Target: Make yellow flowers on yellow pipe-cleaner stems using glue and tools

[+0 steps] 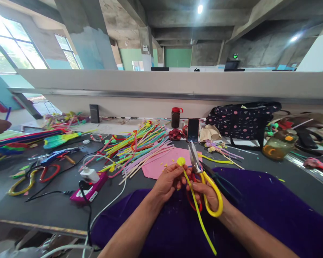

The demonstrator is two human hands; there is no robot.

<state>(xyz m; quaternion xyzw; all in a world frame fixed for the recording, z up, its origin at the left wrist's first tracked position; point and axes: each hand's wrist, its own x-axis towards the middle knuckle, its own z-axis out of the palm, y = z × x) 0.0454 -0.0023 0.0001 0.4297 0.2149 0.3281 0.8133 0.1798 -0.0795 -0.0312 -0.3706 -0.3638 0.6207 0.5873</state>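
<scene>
My left hand (169, 181) pinches a yellow pipe cleaner (197, 209) just below its coiled yellow tip (181, 161). The long stem trails down toward my lap over purple cloth (258, 200). My right hand (207, 193) is closed on yellow-handled scissors (204, 175), fingers through the loop, blades pointing up and slightly apart beside the coiled tip. A pink felt sheet (161, 163) lies on the table just beyond my hands.
A heap of coloured pipe cleaners (136, 145) covers the table's middle. A phone (193, 130), a dark jar (175, 117) and a spotted bag (242, 120) stand behind. At left lie a glue gun (56, 156), spare scissors (29, 179) and a pink power strip (90, 188).
</scene>
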